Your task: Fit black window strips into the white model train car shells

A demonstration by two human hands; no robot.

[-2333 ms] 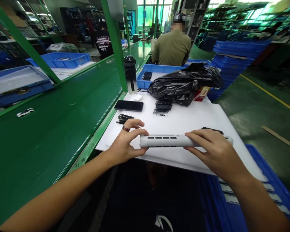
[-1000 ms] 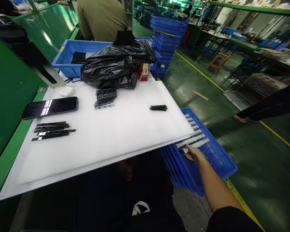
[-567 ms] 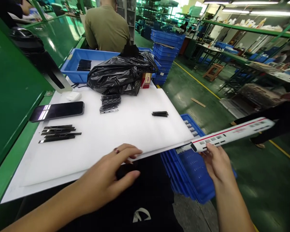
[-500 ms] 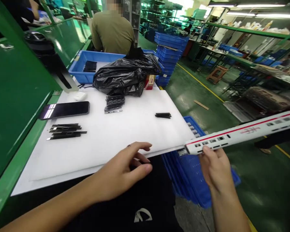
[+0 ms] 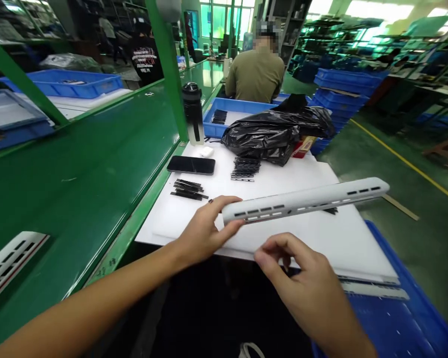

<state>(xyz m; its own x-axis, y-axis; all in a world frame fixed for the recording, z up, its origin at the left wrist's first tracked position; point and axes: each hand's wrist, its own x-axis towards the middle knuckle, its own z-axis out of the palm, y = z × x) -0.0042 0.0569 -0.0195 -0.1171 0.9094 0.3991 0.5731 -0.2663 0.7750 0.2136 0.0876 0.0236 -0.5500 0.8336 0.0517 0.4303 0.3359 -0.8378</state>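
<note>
White tabletop (image 5: 168, 214), bulky black bag (image 5: 272, 136) — left hand (image 5: 203, 231) pinching shell (image 5: 302, 200), right hand (image 5: 306, 283) loosely curled.

A striped shell (image 5: 13, 263) is cut off at the left edge; a black plastic bag (image 5: 272, 136) hides part of a red box (image 5: 304, 147); the white shell (image 5: 306, 200) partly covers black strips (image 5: 332, 211); shirt lettering (image 5: 145, 59) is blurred.
</note>
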